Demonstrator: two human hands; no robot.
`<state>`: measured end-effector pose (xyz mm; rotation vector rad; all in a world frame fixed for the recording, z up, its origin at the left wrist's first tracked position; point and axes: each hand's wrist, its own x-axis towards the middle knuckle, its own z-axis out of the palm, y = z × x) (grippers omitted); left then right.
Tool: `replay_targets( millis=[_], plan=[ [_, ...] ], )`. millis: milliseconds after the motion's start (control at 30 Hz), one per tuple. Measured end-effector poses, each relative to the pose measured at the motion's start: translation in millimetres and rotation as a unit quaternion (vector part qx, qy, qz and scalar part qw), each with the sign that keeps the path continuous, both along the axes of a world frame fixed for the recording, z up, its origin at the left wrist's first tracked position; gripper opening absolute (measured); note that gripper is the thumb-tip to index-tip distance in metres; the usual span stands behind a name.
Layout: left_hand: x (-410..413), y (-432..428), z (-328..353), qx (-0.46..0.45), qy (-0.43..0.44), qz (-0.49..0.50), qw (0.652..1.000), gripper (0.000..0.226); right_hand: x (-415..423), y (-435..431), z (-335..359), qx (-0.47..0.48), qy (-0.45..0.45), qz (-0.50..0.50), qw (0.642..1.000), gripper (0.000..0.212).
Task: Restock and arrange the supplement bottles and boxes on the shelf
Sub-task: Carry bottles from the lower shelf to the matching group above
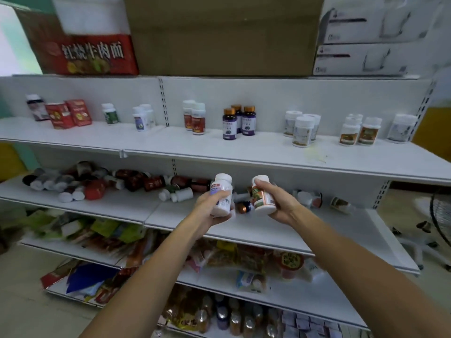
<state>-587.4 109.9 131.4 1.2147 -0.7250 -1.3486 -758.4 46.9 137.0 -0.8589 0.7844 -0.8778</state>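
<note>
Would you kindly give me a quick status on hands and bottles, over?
Left hand grips white bottle; right hand grips orange-label bottle. Both held before middle shelf. Toppled bottles heaped there; top shelf has gaps.

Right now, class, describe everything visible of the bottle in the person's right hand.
The bottle is white and plastic-looking, with its white cap on and an orange-and-green label bearing small print. It tilts, cap up and leaning left. The right hand holds it by the body, fingers curled round the label, in front of the shelf. Nothing else touches it.
</note>
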Motion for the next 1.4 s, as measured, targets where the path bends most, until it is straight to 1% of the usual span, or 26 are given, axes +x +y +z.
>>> replay_targets(
  millis=[67,133,200,267,300,400,433,533,600,733,833,933,1100,1167,1233,1400],
  plan=[
    [13.4,6.0,10.5,-0.016,-0.018,0.015,1.000,0.015,14.6,-3.4,9.3,-0.015,0.030,-0.020,0.999,0.020],
    [29.5,11.4,19.9,-0.028,-0.029,0.036,0.999,0.012,31.4,-5.2,20.0,-0.019,0.040,-0.018,0.999,0.023],
    [47.5,17.2,28.9,-0.040,-0.049,0.066,0.996,0.011,51.1,-5.9,31.6,-0.015,0.028,0.013,0.999,0.025],
    [66.8,23.1,38.3,-0.052,-0.082,0.096,0.991,0.015,74.0,-2.4,43.3,-0.019,0.016,0.050,0.998,0.021],
    [76.5,26.0,43.2,-0.060,-0.099,0.109,0.987,0.015,86.1,-1.0,48.3,-0.038,0.019,0.068,0.997,0.020],
    [104.4,34.9,54.7,-0.084,-0.131,0.156,0.975,0.010,124.8,2.8,60.9,-0.151,0.062,0.113,0.980,0.017],
    [112.9,38.5,57.5,-0.090,-0.139,0.175,0.971,0.010,138.0,4.9,65.0,-0.174,0.067,0.119,0.975,0.017],
    [140.4,50.7,62.0,-0.091,-0.158,0.219,0.959,0.014,178.0,5.3,73.2,-0.209,0.068,0.123,0.968,0.017],
    [159.5,60.0,66.1,-0.089,-0.158,0.231,0.956,0.021,204.9,2.3,75.3,-0.231,0.074,0.132,0.961,0.020],
    [200.0,68.4,69.2,-0.115,-0.147,0.254,0.949,0.030,257.4,-9.0,71.5,-0.260,0.064,0.146,0.952,0.038],
    [230.8,58.8,68.1,-0.116,-0.154,0.257,0.947,0.035,294.5,-21.3,67.9,-0.260,0.028,0.171,0.950,0.043],
    [258.7,38.9,68.8,-0.103,-0.151,0.268,0.946,0.039,327.3,-39.1,70.7,-0.236,0.012,0.194,0.952,0.039],
    [304.5,3.0,71.6,-0.111,-0.232,0.256,0.932,0.065,383.4,-79.3,80.8,-0.216,-0.011,0.226,0.950,0.022],
    [320.2,-7.5,74.5,-0.107,-0.260,0.260,0.924,0.070,402.7,-92.3,83.5,-0.206,-0.019,0.224,0.952,0.016],
    [336.4,-17.3,76.4,-0.111,-0.262,0.272,0.919,0.072,418.9,-103.5,85.0,-0.208,-0.021,0.231,0.950,0.013],
    [364.7,-34.4,74.5,-0.120,-0.249,0.283,0.918,0.071,446.3,-123.7,86.0,-0.209,-0.014,0.240,0.948,0.020]
  ],
)
